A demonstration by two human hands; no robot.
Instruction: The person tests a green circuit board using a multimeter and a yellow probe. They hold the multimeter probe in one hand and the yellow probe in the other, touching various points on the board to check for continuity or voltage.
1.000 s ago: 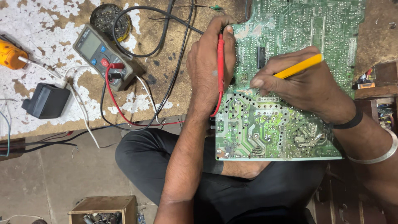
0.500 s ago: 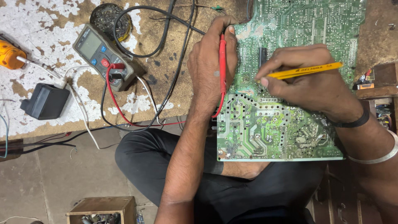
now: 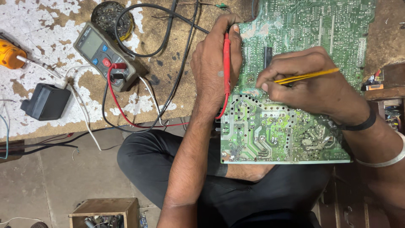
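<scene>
Head view: a person sits cross-legged, a large green printed circuit board [image 3: 291, 105] solder side up across the lap and the edge of the worn brown counter [image 3: 168, 84].
Left hand [image 3: 215, 63]: grip clamped on a slim red meter probe [image 3: 226, 63]; its long axis runs away from the body, tip at the board's left edge.
Right hand [image 3: 312, 86]: fingers pinched on a thin yellow rod [image 3: 306, 76] lying nearly level, its working end toward the left, on the board's middle.
Relation: both tips sit on the board, near each other; the red probe lies left of the rod.
Meter: grey handheld multimeter [image 3: 103, 55] on the counter, well left, red lead trailing to the probe.
</scene>
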